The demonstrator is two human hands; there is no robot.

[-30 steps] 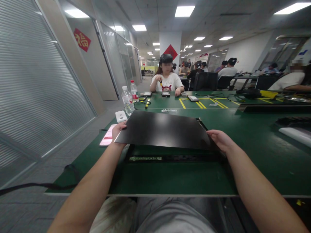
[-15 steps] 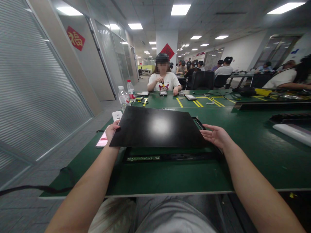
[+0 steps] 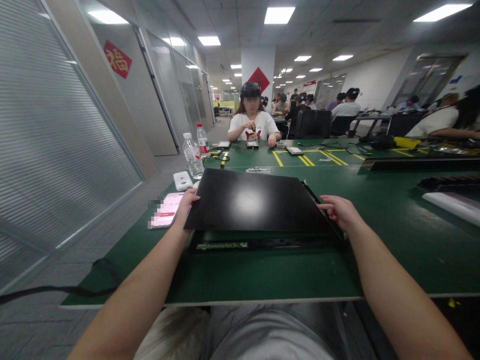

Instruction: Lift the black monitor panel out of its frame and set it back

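A glossy black display panel [image 3: 243, 202] is held tilted over a dark frame [image 3: 288, 243] that lies on the green table. A strip of green circuit board [image 3: 222, 245] shows along the frame's near side; the panel covers much of the rest. My left hand [image 3: 187, 202] grips the panel's left edge, thumb on top. At the right edge, my right hand [image 3: 341, 210] has its index finger stretched toward the panel and the frame's side, the other fingers partly bent, with no clear grip around either.
Left of the panel lie a pink-screened phone [image 3: 167, 210] and a white device [image 3: 182, 181]. Two bottles, one clear [image 3: 192, 156] and one red-capped [image 3: 203, 140], stand behind. A co-worker [image 3: 253, 122] sits opposite. A long white piece [image 3: 453, 207] lies at right.
The panel has shifted slightly right and lower over the frame, my left hand moving with it. My right hand's fingers have bent from a flatter, more open spread.
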